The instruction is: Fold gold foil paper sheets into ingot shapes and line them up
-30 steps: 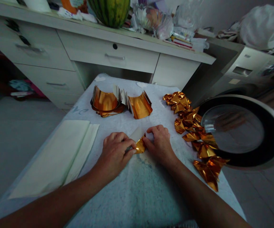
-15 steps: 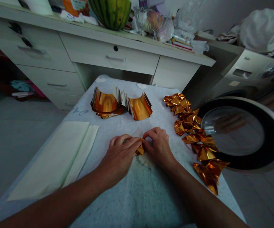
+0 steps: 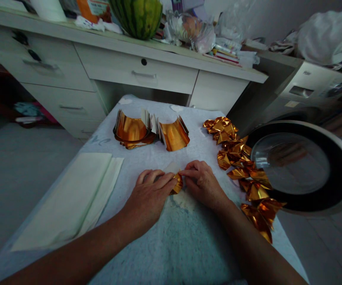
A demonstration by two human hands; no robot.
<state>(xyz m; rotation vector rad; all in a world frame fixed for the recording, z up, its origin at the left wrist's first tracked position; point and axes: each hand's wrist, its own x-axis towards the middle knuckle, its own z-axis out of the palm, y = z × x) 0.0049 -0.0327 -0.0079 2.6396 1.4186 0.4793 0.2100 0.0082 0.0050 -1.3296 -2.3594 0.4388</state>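
A small piece of gold foil paper (image 3: 177,185), partly folded, lies at the middle of the cloth-covered table. My left hand (image 3: 151,194) rests over its left side, holding it down, so much of the piece is hidden. With fingers curled and the index fingertip at the foil's upper right edge, my right hand (image 3: 202,184) grips there. A whitish translucent sheet (image 3: 172,167) shows just beyond the fingers. Farther back stand two curved stacks of gold foil sheets, a left stack (image 3: 133,128) and a right stack (image 3: 174,134). Several folded gold foil pieces (image 3: 236,152) run down the right side.
White folded paper sheets (image 3: 67,198) lie on the table's left. Behind the table is a white desk (image 3: 171,79) with a watermelon (image 3: 138,18) and plastic bags on top. A washing machine's open round door (image 3: 295,166) stands close to the table's right edge.
My right hand has shifted slightly right, its index finger now stretched to the foil's edge. More of the gold piece shows between my hands. The left hand stays nearly in place.
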